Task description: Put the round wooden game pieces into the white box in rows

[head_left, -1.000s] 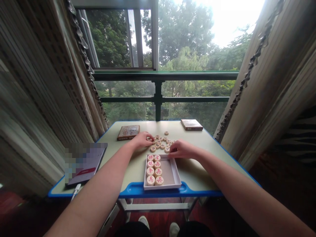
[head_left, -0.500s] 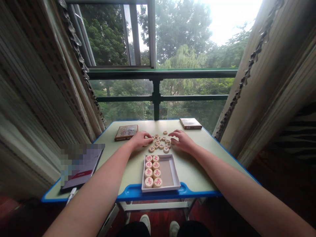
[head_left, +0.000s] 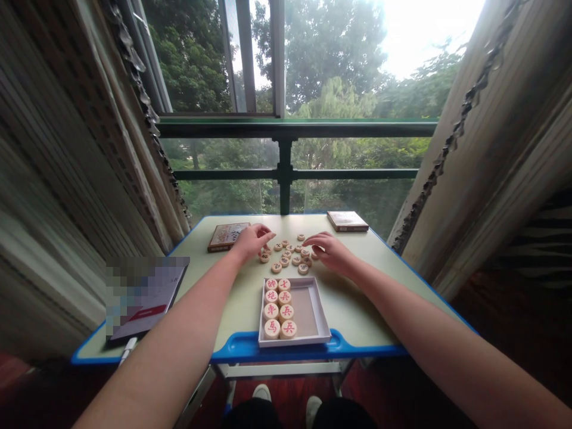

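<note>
Bare left arm [head_left: 174, 342] and right arm [head_left: 415, 316] stretch forward, angled inward.
The left hand [head_left: 253, 241] curls, fingers bent inward, its grip hard to make out; the right hand [head_left: 329, 251] is palm down, fingers loosely extended.

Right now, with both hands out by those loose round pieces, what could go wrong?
The loose round pieces lie close together, so the right hand, poised beside them, might knock some out of place. The open box sits at the near edge of the table, so a bump might push it off and spill the red-marked pieces inside.
</note>
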Available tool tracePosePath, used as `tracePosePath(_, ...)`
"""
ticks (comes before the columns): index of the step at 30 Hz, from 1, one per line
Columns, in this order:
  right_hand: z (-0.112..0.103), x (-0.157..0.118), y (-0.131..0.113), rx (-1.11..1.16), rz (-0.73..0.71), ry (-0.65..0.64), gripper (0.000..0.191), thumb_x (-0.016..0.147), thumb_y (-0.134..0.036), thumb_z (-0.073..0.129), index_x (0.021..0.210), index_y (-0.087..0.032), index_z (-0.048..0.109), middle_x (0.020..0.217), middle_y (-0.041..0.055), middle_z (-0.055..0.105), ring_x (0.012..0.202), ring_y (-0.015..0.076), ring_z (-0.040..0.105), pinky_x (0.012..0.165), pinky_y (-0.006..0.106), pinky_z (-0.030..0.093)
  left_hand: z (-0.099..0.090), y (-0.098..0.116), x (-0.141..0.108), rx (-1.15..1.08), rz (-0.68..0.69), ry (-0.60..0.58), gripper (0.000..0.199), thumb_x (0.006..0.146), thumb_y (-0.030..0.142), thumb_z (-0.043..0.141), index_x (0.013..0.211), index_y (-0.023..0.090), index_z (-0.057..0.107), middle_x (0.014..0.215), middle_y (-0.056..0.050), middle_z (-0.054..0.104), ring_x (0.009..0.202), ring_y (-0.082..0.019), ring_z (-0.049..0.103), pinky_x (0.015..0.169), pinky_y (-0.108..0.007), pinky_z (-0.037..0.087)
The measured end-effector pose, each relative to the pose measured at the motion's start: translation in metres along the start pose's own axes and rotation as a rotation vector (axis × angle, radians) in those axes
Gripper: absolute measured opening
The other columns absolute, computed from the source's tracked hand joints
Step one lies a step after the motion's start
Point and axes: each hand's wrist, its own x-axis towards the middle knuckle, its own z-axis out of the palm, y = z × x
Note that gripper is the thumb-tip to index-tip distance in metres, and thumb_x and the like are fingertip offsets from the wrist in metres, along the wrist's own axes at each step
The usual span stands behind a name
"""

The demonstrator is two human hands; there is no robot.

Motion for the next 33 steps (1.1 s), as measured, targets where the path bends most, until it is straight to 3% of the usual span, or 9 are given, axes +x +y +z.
tracePosePath(3, -0.001, 0.000, 0.002, -0.043, 0.040, 0.004, 0.031, 0.076, -0.005, 0.049, 0.092, -0.019, 0.071, 0.100, 0.0077, 0.068, 0.096, 0.0217, 0.054, 0.087, 0.040, 0.044, 0.001, 0.000, 0.000, 0.099, 0.001, 0.035, 0.034, 0.067, 0.035, 0.064, 0.093, 0.014, 0.058, 0.092, -0.009, 0.066, 0.068, -0.015, 0.060, 0.045, -0.021, 0.046)
tracePosePath(6, -0.001, -0.001, -0.012, 0.000, -0.081, -0.046, 0.028, 0.079, -0.010, 0.050, 0.096, -0.021, 0.070, 0.104, 0.0067, 0.067, 0.098, 0.0206, 0.053, 0.091, 0.039, 0.041, 0.002, 0.001, -0.001, 0.197, 0.013, 0.048, 0.035, 0.069, 0.033, 0.062, 0.097, 0.014, 0.061, 0.094, -0.009, 0.067, 0.070, -0.015, 0.060, 0.054, -0.024, 0.049)
tracePosePath(9, 0.000, -0.002, -0.031, 0.034, -0.199, -0.140, 0.035, 0.083, -0.008, 0.044, 0.106, -0.023, 0.066, 0.112, 0.0047, 0.065, 0.105, 0.0185, 0.051, 0.094, 0.037, 0.038, 0.003, 0.002, -0.002, 0.272, 0.079, 0.054, 0.034, 0.068, 0.032, 0.062, 0.096, 0.013, 0.063, 0.094, -0.008, 0.068, 0.067, -0.014, 0.060, 0.063, -0.027, 0.050)
tracePosePath(14, 0.002, -0.001, -0.039, -0.028, -0.187, -0.283, 0.034, 0.084, -0.009, 0.045, 0.107, -0.021, 0.066, 0.106, 0.0039, 0.067, 0.104, 0.0189, 0.052, 0.094, 0.035, 0.036, 0.003, 0.005, -0.004, 0.326, 0.140, 0.086, 0.030, 0.069, 0.030, 0.061, 0.094, 0.014, 0.065, 0.093, -0.007, 0.068, 0.066, -0.014, 0.059, 0.066, -0.026, 0.050)
tracePosePath(19, 0.000, 0.000, -0.027, -0.128, -0.075, -0.246, 0.025, 0.081, -0.015, 0.053, 0.097, -0.023, 0.071, 0.102, 0.0054, 0.066, 0.091, 0.0196, 0.054, 0.087, 0.035, 0.039, 0.007, 0.009, -0.007, 0.339, 0.159, 0.057, 0.029, 0.069, 0.032, 0.059, 0.092, 0.015, 0.066, 0.091, -0.006, 0.069, 0.065, -0.013, 0.059, 0.064, -0.026, 0.049)
tracePosePath(23, -0.002, 0.000, -0.026, -0.126, -0.042, -0.230, 0.019, 0.078, -0.026, 0.060, 0.091, -0.024, 0.072, 0.101, 0.0055, 0.064, 0.092, 0.0205, 0.051, 0.087, 0.034, 0.038, 0.012, 0.015, -0.011, 0.333, 0.192, -0.004, 0.030, 0.068, 0.034, 0.061, 0.091, 0.016, 0.066, 0.092, -0.005, 0.069, 0.064, -0.013, 0.058, 0.063, -0.026, 0.049)
tracePosePath(33, 0.003, 0.001, -0.032, -0.173, 0.043, -0.186, 0.018, 0.074, -0.034, 0.063, 0.081, -0.020, 0.072, 0.092, 0.0083, 0.064, 0.087, 0.0215, 0.049, 0.084, 0.035, 0.039, 0.013, 0.014, -0.011, 0.371, 0.209, -0.014, 0.029, 0.069, 0.035, 0.061, 0.091, 0.017, 0.067, 0.090, -0.005, 0.069, 0.065, -0.014, 0.059, 0.065, -0.027, 0.049)
